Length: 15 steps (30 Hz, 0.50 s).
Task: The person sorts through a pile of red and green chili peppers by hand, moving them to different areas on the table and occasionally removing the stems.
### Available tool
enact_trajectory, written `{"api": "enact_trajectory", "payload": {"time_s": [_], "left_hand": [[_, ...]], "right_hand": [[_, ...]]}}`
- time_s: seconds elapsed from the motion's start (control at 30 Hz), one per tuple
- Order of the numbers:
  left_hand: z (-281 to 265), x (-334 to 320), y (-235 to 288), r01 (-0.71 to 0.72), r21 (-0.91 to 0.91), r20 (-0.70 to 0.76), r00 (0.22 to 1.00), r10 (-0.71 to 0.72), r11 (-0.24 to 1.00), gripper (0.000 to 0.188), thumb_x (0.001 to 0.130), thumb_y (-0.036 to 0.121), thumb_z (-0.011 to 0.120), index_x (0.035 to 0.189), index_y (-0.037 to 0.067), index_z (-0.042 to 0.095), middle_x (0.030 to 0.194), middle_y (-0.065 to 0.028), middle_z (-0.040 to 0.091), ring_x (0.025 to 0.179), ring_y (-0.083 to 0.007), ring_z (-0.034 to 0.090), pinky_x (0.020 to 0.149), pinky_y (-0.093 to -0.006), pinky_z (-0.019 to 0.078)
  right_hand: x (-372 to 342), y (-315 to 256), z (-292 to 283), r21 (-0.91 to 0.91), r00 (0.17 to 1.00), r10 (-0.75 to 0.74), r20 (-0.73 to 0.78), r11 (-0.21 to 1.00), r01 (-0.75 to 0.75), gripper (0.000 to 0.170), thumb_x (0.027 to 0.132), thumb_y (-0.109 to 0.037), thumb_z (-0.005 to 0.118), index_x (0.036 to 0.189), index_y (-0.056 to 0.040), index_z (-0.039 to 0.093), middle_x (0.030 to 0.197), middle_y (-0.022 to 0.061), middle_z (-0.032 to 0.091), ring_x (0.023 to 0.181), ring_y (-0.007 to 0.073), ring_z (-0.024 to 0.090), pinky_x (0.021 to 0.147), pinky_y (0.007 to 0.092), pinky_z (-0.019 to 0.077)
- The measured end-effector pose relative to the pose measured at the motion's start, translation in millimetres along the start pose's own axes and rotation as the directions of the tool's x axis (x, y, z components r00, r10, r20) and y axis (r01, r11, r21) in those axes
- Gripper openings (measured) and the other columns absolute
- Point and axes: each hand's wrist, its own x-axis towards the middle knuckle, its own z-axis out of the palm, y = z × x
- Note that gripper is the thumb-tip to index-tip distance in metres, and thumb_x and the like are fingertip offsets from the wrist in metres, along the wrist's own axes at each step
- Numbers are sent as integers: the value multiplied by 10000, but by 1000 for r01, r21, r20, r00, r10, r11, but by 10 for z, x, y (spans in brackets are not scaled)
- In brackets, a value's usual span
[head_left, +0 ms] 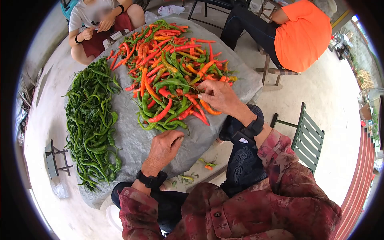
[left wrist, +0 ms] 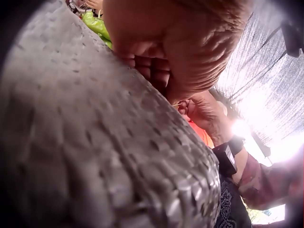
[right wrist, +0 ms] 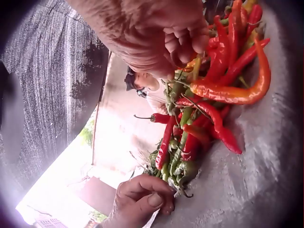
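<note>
Over the right side of a heap of red, orange and green chili peppers (head_left: 160, 72), my right hand (head_left: 222, 96) reaches in with bent fingers. Its thumb and forefinger stand slightly apart at the peppers, beside a large green one (head_left: 172, 83). In the right wrist view a curved orange pepper (right wrist: 232, 93) lies just below this hand. My left hand (head_left: 163, 147) rests on the grey sheet (head_left: 132, 140) at the heap's near edge. Its fingers are loosely curled, and no pepper shows in it. Green pepper tips (right wrist: 183, 183) lie close to its fingertips in the right wrist view.
A long pile of green peppers (head_left: 92, 124) lies along the sheet's left side. Across sit a person in a white shirt (head_left: 86, 16) and one in an orange shirt (head_left: 302, 36). A green chair (head_left: 308, 138) stands at right; pepper scraps (head_left: 186, 177) lie below the near edge.
</note>
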Motion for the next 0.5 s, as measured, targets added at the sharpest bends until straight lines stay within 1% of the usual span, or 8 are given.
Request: {"api": "enact_trajectory", "payload": {"time_s": [0.03, 0.1, 0.13, 0.2, 0.33, 0.4, 0.43, 0.5], "left_hand": [[5, -2, -4, -3, 4, 1, 1000, 3, 1000, 122, 826, 35, 653, 947, 30, 642, 847, -129, 663, 774, -327, 655, 685, -392, 521], [18, 1, -13, -9, 16, -8, 1000, 9, 1000, 118, 828, 40, 652, 945, 34, 643, 843, -128, 659, 770, -329, 652, 680, -394, 521], [22, 3, -15, -24, 28, -11, 1000, 25, 999, 113, 829, 46, 652, 942, 38, 643, 838, -127, 655, 766, -330, 649, 675, -397, 520], [24, 8, -14, -21, 37, 4, 1000, 20, 999, 111, 829, 48, 652, 940, 42, 644, 831, -126, 651, 768, -331, 647, 673, -399, 520], [17, 8, -10, -19, 54, 17, 1000, 18, 998, 106, 830, 55, 652, 936, 50, 646, 817, -122, 644, 775, -332, 645, 675, -402, 520], [35, -3, -24, -11, 43, 21, 1000, 10, 999, 107, 831, 56, 651, 937, 51, 646, 820, -122, 644, 779, -332, 644, 677, -403, 520], [40, 5, -34, -7, 40, 15, 1000, 7, 999, 107, 831, 57, 650, 938, 52, 647, 824, -122, 644, 782, -332, 644, 680, -404, 519], [26, 17, -17, -3, 46, 27, 1000, 2, 999, 122, 823, 49, 655, 944, 39, 650, 832, -124, 650, 782, -332, 647, 688, -399, 520]], "right_hand": [[8, -35, 7, 2, 1000, 0, 6, 1000, 0, 205, 870, -150, 675, 1012, -4, 651, 733, 64, 642, 656, 137, 615, 634, 302, 498], [29, -109, 41, 86, 986, -109, -124, 989, 120, 154, 837, -142, 681, 937, -38, 627, 770, 99, 632, 708, 240, 646, 643, 349, 497], [30, -122, 79, 88, 987, -108, -121, 989, 119, 154, 837, -142, 681, 937, -38, 627, 770, 99, 632, 708, 240, 646, 643, 349, 497], [44, -144, 130, -42, 942, -323, -86, 946, 321, 136, 851, -107, 677, 936, -11, 634, 859, 84, 604, 722, 197, 634, 658, 333, 511], [94, -235, 164, -95, 952, -298, -74, 952, 291, 123, 830, -83, 672, 922, -12, 633, 856, 90, 586, 760, 245, 627, 684, 351, 513], [100, -289, 123, -169, 949, -315, 15, 935, 312, 129, 815, -49, 651, 942, -24, 648, 864, 91, 562, 803, 258, 615, 693, 371, 505], [112, -266, 138, -169, 950, -313, 18, 935, 311, 129, 815, -49, 651, 942, -24, 648, 864, 91, 562, 803, 258, 615, 693, 371, 505], [165, -208, 212, -303, 873, -487, 15, 830, 468, 159, 809, -37, 637, 966, -40, 665, 862, 87, 527, 834, 265, 579, 701, 380, 489]]}}
